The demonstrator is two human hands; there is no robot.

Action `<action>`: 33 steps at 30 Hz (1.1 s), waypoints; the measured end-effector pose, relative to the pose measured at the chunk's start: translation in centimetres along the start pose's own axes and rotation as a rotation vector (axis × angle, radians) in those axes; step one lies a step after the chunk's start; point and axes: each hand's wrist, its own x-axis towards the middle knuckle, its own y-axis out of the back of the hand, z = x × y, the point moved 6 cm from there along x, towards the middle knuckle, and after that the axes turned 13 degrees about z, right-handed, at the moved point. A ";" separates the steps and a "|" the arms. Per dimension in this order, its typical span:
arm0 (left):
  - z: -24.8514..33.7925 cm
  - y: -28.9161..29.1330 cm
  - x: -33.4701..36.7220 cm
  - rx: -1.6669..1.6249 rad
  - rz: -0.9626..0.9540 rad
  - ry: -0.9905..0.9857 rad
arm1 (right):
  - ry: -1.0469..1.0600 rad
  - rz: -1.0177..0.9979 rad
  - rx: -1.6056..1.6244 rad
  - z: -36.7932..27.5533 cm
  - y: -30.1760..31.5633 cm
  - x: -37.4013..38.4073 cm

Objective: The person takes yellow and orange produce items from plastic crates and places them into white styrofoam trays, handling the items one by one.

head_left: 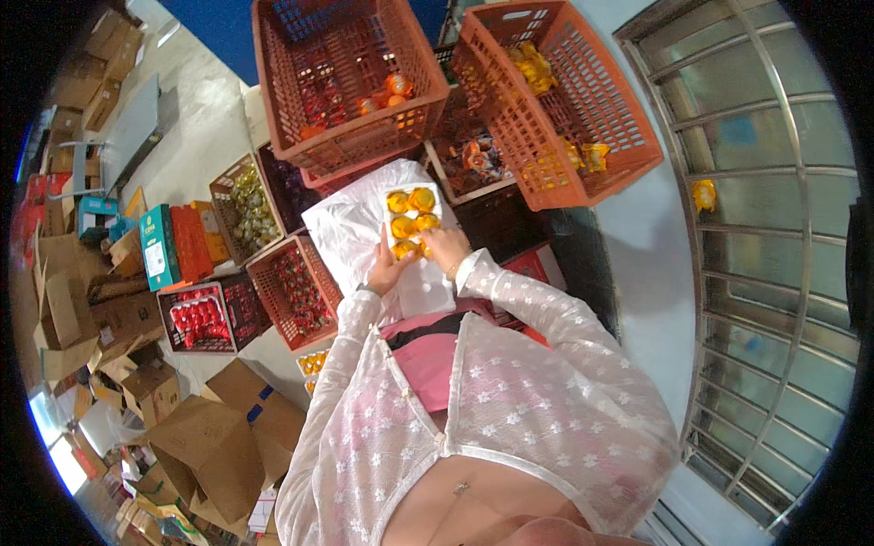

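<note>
A white tray [426,296] lies in front of me on white plastic sheeting [341,223]. Round balls in shiny yellow wrapping [399,202] sit in rows in its far part, while its near end shows bare white. My left hand [390,270] grips the tray's left edge, its fingertips beside a lower yellow ball. On the right side, my right hand [446,250] has bent fingers pressed down on another yellow ball, which they partly cover.
Beyond the tray stand two tall orange crates, one with orange balls [353,136], one with yellow packets [583,173]. Crates of green [250,207] and red [296,291] wrapped pieces stand left. Cardboard boxes [214,437] lie lower left; a barred window [756,255] is right.
</note>
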 end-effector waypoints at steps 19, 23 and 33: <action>0.7 0.4 0.3 -0.020 -0.102 0.133 | -0.689 -0.708 -0.453 41.7 10.8 7.3; 0.2 0.5 0.4 -0.003 -0.167 0.132 | -0.663 -0.660 -0.432 36.1 11.8 6.0; 1.2 0.8 0.4 -0.023 -0.157 0.095 | -1.182 0.253 0.642 34.8 18.7 9.6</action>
